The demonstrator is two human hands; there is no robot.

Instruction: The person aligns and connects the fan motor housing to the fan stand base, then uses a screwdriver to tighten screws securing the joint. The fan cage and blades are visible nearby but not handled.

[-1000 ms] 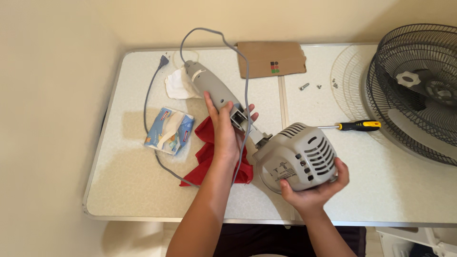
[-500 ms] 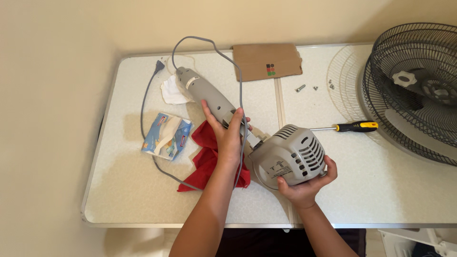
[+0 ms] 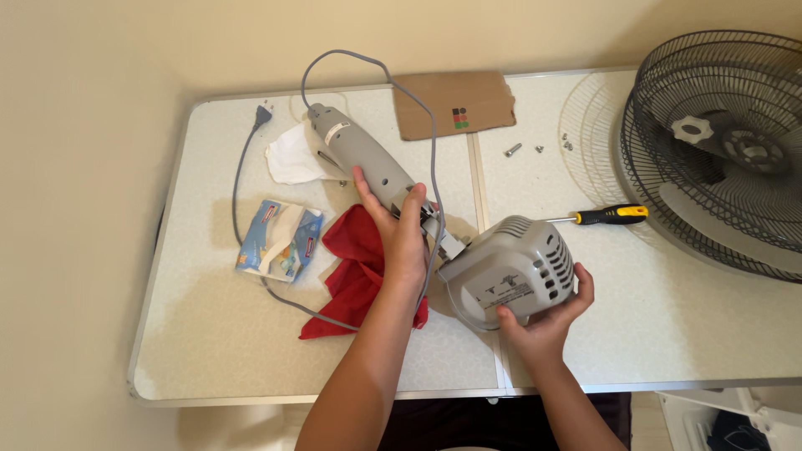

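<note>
Your left hand point(image 3: 399, 238) has its fingers wrapped tight round the grey fan neck point(image 3: 368, 164), above the red cloth point(image 3: 357, 271), while your right hand point(image 3: 543, 321) cups the motor housing point(image 3: 508, 271), fingers clamped underneath.

Motor housing point(image 3: 510, 271) at centre of table point(image 3: 209, 334); cloth point(image 3: 355, 267) to its left, tissue pack point(image 3: 278, 240) farther left; screwdriver point(image 3: 597, 215) behind it; fan guard point(image 3: 718, 150) far right; cardboard point(image 3: 451, 104) at rear.
</note>
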